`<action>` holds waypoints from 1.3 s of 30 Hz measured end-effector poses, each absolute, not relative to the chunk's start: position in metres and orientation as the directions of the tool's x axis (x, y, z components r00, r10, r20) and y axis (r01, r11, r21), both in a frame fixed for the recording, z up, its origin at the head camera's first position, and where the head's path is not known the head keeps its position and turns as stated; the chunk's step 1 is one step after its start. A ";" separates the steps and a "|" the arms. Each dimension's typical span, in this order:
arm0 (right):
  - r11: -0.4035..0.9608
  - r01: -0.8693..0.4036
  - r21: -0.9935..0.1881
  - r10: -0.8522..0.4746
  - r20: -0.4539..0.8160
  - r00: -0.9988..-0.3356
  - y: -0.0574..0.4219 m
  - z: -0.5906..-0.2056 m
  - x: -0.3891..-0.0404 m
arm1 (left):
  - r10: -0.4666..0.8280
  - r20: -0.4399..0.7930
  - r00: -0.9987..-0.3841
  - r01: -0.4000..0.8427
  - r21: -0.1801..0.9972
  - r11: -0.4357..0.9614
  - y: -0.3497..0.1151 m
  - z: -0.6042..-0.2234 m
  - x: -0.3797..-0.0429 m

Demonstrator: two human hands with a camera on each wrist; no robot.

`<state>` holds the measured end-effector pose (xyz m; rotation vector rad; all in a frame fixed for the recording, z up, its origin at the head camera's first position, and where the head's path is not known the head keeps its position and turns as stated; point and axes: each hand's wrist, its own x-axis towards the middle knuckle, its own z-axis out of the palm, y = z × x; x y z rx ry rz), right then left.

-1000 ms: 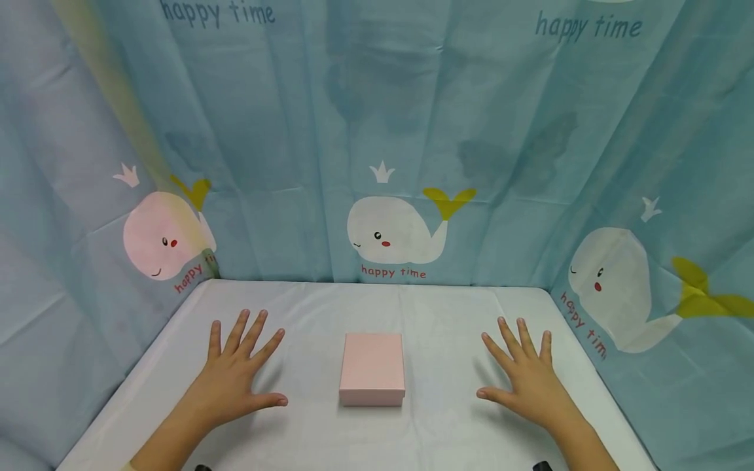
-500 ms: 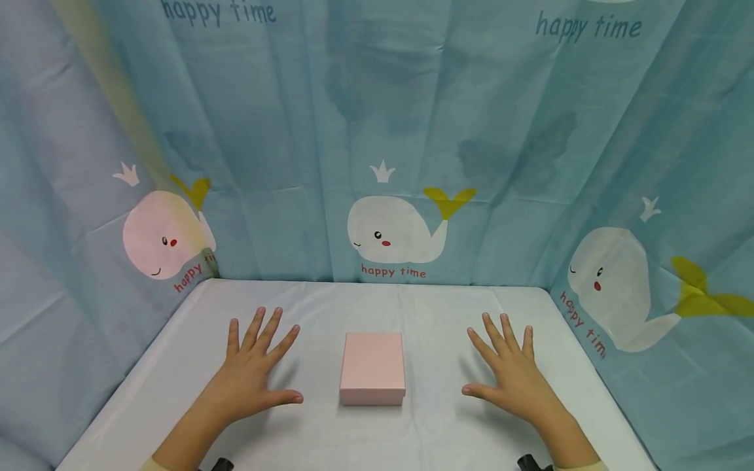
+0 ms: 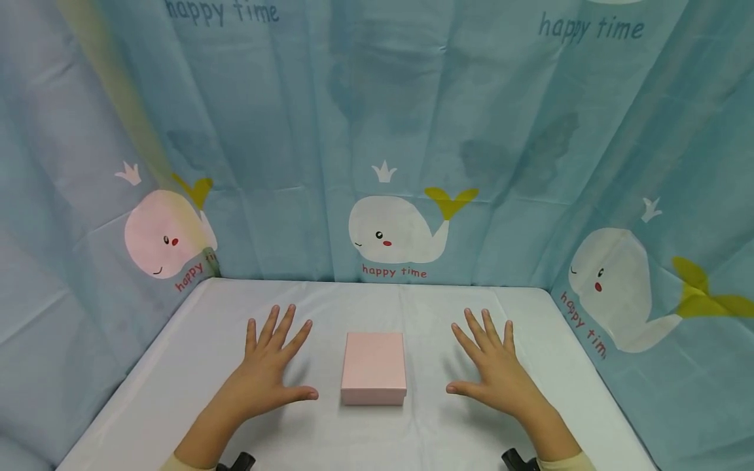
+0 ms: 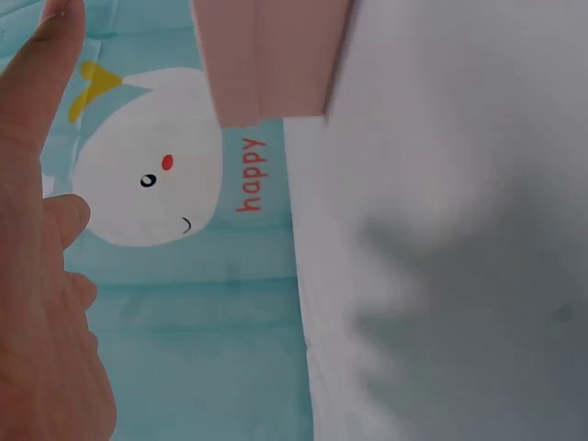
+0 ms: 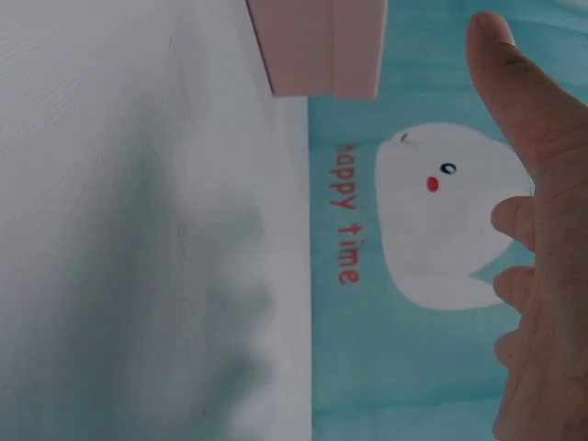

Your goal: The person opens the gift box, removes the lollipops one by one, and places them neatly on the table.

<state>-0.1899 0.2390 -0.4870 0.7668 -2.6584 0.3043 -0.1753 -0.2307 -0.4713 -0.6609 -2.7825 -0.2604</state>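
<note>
A pink lidded box [image 3: 374,363] lies on the white tabletop in the head view, between the two hands. My left hand [image 3: 268,376] hovers to its left with fingers spread and thumb pointing at the box, touching nothing. On the other side my right hand [image 3: 497,373] hovers likewise, fingers spread and thumb toward the box, a wider gap from it. Both wrist views show the side of the box, in the left one the box wall [image 4: 276,60] and in the right one the box wall [image 5: 317,46], apart from each thumb. What the box contains is hidden.
The white table [image 3: 235,301] is ringed at the back and sides by a blue curtain [image 3: 283,163] printed with whales. A black wrist device [image 3: 241,462] shows at the left wrist, another black device [image 3: 514,459] at the right.
Both hands have moved inward toward the box, the left one rightward and the right one leftward, with fingers still spread. The box has stayed in place.
</note>
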 end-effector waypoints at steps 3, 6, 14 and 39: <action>0.822 -0.556 -0.122 -0.476 0.388 -0.789 0.234 -0.487 -0.192 | 0.415 0.296 -0.860 0.471 0.150 0.869 -0.224 -0.471 -0.177; 0.813 -0.564 -0.144 -0.480 0.382 -0.790 0.229 -0.488 -0.193 | 0.418 0.284 -0.863 0.478 0.190 0.857 -0.217 -0.473 -0.178; 0.779 -0.600 -0.181 -0.510 0.373 -0.775 0.213 -0.489 -0.193 | 0.436 0.271 -0.858 0.506 0.307 0.806 -0.197 -0.481 -0.178; 0.633 -0.582 -0.510 -0.519 0.279 -0.808 0.175 -0.511 -0.187 | 0.457 0.141 -0.878 0.457 0.528 0.716 -0.164 -0.499 -0.181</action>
